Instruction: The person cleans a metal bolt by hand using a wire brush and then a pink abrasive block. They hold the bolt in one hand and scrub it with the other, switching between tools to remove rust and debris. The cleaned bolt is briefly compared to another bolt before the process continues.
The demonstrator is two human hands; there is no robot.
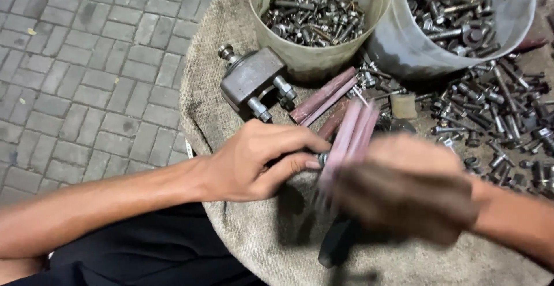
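Hands, left [254, 162] and blurred right [407, 196], apparently grip reddish bars [349, 139].

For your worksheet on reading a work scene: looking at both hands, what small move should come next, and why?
Probably slow the right hand and steady the reddish strips. It is blurred with motion, while the left hand pinches a small metal piece right against them. The strips' lower ends are too smeared to tell how they are gripped, so settling them first seems wise.
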